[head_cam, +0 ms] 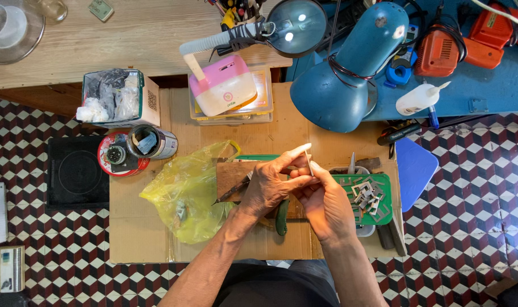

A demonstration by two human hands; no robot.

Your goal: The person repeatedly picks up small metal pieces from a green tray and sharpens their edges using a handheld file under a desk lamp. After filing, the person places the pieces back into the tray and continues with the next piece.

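Both forearms reach up from the bottom edge and meet over the cardboard-covered counter (139, 227). Left hand (270, 185) and right hand (326, 206) are pressed close together, fingers pinching a thin, pale strip (308, 163) that stands nearly upright between the fingertips; it looks like a small metal blade or plate, though the glare makes that hard to settle. Such a strip is probably light, stiff and sharp-edged, best held by its flat faces rather than its rim. A dark pointed tool (231, 193) pokes out from under the left hand, and a green handle (282, 219) lies just below the hands.

Right of the hands sits a green tray (384, 196) of small grey metal pieces (368, 196). Left of the hands slumps a yellow plastic bag (185, 196), and beyond that stand a round tin (151, 142) and a box of wrapped bits (114, 96). Above the hands hang a blue lamp (350, 74) and a magnifier (296, 25), over a pink-and-white case (224, 85). Around the counter, the floor (54, 267) has a red, white and black cube-pattern tile.
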